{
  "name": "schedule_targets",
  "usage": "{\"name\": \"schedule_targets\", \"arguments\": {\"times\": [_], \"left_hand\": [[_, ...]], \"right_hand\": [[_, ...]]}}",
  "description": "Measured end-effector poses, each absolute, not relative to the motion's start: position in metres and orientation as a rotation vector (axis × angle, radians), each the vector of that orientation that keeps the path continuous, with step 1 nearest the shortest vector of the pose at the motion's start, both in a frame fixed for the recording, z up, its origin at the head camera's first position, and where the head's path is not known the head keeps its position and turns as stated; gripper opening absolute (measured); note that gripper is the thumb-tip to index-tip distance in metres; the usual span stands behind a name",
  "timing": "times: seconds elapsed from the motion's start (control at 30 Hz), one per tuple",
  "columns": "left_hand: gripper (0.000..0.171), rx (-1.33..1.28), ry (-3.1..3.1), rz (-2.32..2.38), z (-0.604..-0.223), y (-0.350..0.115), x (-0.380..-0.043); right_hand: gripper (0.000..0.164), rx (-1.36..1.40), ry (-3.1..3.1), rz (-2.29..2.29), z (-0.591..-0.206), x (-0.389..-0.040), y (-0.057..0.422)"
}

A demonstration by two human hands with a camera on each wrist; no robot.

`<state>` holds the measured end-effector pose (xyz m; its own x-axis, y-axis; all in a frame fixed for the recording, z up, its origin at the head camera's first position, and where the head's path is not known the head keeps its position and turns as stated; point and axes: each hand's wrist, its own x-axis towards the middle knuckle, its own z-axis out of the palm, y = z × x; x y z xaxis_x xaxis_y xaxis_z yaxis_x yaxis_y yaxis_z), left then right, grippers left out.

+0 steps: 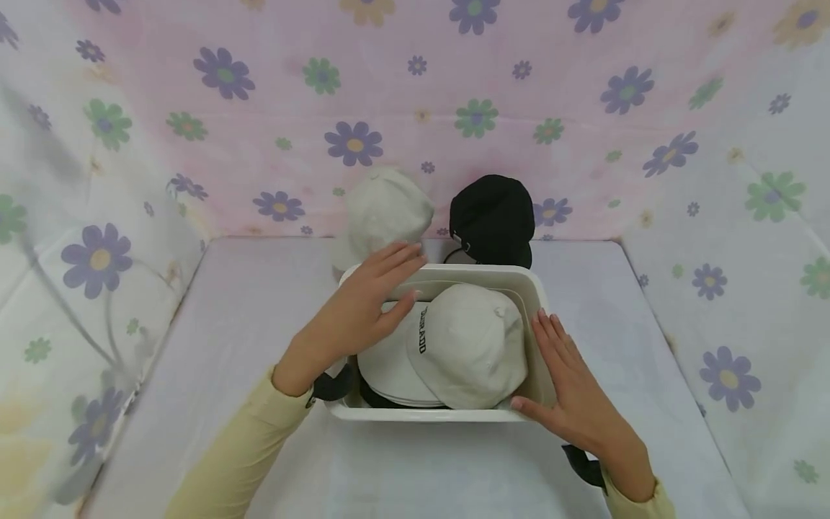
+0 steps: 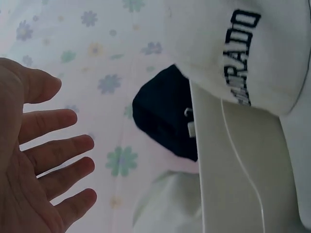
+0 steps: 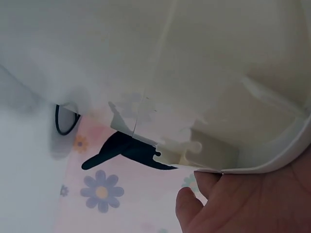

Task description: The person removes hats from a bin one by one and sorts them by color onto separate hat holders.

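A white plastic bin (image 1: 447, 415) holds a white cap (image 1: 480, 346) with dark lettering on its front. Under that cap's brim shows a dark edge in the bin. Above the bin's left side hovers my left hand (image 1: 357, 306), fingers straight; in the left wrist view the hand (image 2: 43, 155) holds nothing. My right hand (image 1: 577, 389) rests along the bin's right rim, fingers extended and thumb at the near right corner. In the right wrist view that hand (image 3: 252, 204) lies against the bin's edge (image 3: 277, 162).
Behind the bin, a white cap (image 1: 387, 209) stands at the left and a black cap (image 1: 493, 216) at the right, both near the flowered back cloth (image 1: 259, 151). The white table (image 1: 246, 324) runs out to cloth walls on both sides.
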<state>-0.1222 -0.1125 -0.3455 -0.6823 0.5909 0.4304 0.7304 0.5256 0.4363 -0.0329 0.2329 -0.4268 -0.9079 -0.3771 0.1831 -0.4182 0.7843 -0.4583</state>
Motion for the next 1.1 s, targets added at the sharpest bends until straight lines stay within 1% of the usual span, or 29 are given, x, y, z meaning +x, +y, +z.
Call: {"name": "schedule_targets", "arguments": {"times": [0.2,0.37,0.53,0.7,0.87,1.0,1.1], "left_hand": [[0.045,-1.211,-2.607,-0.78,-0.344,-0.089,-0.125],[0.046,-1.348,-2.671,-0.569,-0.346,-0.066,-0.133],[0.05,-1.437,-2.778,-0.526,-0.352,-0.046,-0.143],[0.056,-1.468,-2.918,-0.474,-0.363,-0.029,-0.152],[0.063,-1.474,-2.989,-0.402,-0.369,-0.013,-0.152],[0.07,-1.442,-2.987,-0.359,-0.373,-0.002,-0.15],[0.07,-1.39,-2.976,-0.386,-0.376,0.006,-0.148]], "right_hand": [[0.126,0.641,-2.911,0.62,-0.424,-0.034,0.232],[0.126,0.626,-2.934,0.594,-0.423,-0.034,0.233],[0.126,0.616,-2.938,0.603,-0.422,-0.034,0.233],[0.127,0.595,-2.97,0.622,-0.421,-0.034,0.23],[0.127,0.586,-2.984,0.604,-0.421,-0.033,0.229],[0.127,0.595,-2.975,0.59,-0.423,-0.031,0.23],[0.127,0.598,-2.965,0.587,-0.424,-0.031,0.23]]}}
